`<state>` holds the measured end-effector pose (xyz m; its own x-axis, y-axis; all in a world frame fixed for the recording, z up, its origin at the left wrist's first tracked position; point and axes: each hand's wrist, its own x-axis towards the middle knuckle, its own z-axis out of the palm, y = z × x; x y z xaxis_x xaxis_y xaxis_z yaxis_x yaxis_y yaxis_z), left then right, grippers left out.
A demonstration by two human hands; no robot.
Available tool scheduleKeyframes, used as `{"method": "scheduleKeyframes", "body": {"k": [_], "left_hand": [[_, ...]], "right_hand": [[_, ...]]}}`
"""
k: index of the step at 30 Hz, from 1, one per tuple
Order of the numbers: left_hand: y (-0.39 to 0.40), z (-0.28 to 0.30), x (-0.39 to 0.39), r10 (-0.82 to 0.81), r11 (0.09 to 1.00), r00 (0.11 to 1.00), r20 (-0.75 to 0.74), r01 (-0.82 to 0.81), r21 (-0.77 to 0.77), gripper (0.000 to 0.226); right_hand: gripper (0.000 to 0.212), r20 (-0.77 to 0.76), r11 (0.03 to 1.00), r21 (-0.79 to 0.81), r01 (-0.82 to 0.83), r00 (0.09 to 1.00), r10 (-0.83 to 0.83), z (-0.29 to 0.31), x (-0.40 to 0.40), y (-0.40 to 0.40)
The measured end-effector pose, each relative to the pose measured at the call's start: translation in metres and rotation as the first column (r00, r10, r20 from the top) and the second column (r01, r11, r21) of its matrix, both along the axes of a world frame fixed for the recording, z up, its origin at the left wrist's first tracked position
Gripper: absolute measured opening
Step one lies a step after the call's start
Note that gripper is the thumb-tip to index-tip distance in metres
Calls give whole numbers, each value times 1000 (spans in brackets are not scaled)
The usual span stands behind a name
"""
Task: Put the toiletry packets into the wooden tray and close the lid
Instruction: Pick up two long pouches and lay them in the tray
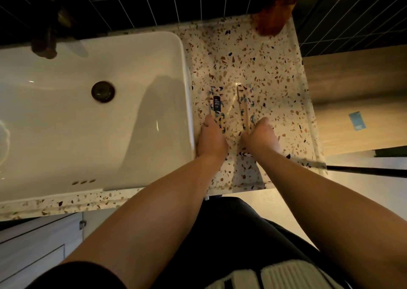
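Observation:
Two long toiletry packets with a speckled print lie side by side on the terrazzo counter (253, 53), right of the sink. The left packet (217, 103) bears a black label. My left hand (211, 141) is closed over its near end. Through the right packet (245, 106) a wooden toothbrush shows, and my right hand (259, 138) grips its near end. A reddish-brown wooden object (275, 9), blurred, stands at the counter's back right corner. I cannot tell if it is the tray.
A white basin (88, 117) with a dark drain fills the left, its rim close beside my left hand. A dark faucet (44, 42) hangs over its back edge. Dark tiled wall behind. A speckled flat piece (248, 174) lies near the counter's front edge.

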<state>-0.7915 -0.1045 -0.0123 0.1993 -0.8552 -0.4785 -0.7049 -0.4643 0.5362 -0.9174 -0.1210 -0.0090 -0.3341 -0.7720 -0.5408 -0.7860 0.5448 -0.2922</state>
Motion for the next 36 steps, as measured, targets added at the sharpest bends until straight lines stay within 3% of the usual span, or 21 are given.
{"method": "scheduleKeyframes", "body": {"k": [3,8,14,19,25,28,32,36], "left_hand": [[-3,6,1,40,994,998,-55,-34,104,50],[2,29,-2,117,962,968,-220,-55,269,57],[19,85,21,103,985,901,-421,-33,170,26],[35,117,71,199,978,780,-593,-199,67,11],[52,131,163,301,915,766,-568,-401,-56,13],[58,130,221,367,867,731,-575,-492,-72,17],[63,129,315,330,868,776,-538,-474,-151,19],[64,126,422,292,886,816,-498,-427,-179,19]], "right_hand": [[32,129,996,13,91,987,-92,2,-6,1],[24,222,989,29,142,964,-145,11,-18,9],[25,375,967,-138,213,915,-148,49,-15,23],[20,460,953,-226,202,884,-78,88,15,30],[20,513,953,-295,74,854,93,118,93,37],[7,523,949,-316,-17,831,189,127,149,39],[17,560,940,-332,-79,785,264,133,241,41],[9,550,928,-363,-80,786,283,133,349,43]]}}
